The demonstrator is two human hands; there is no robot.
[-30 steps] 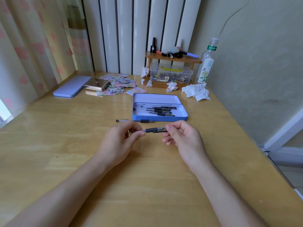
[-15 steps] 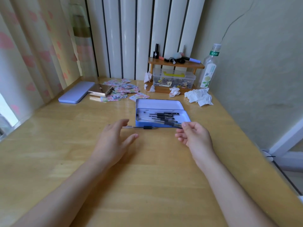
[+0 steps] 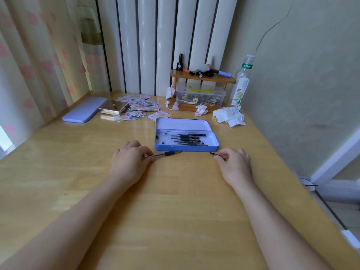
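Head camera looks down on a wooden table [image 3: 175, 201] with both forearms reaching in from the bottom of the frame. At centre, the left hand [image 3: 129, 162] has a narrow grip, its fingertips pinching the left end of a dark pen [image 3: 168, 153] that lies almost flat and points right. The right hand [image 3: 235, 164], right of centre, pinches a slim dark piece [image 3: 215, 154] whose tip points left toward the pen. Whether it is a cap or some other pen part cannot be told. A stretch of table separates the two tips. Just above them, close to the pen, sits an open blue pencil tin [image 3: 187, 148] with several black pens [image 3: 190, 140] lying side by side inside, its lid folded back. Further up, crumpled tissues [image 3: 229, 115] lie to the right of the tin, beside a clear bottle [image 3: 241, 84]. A small wooden shelf [image 3: 202, 78] carries little bottles and a marker above a clear plastic box [image 3: 200, 95]. At centre left lie scattered printed cards [image 3: 140, 107], a shiny gold case [image 3: 114, 107] and a closed lilac tin [image 3: 84, 110]. A white radiator [image 3: 167, 36] fills the top of the frame and a patterned curtain [image 3: 29, 55] the left.
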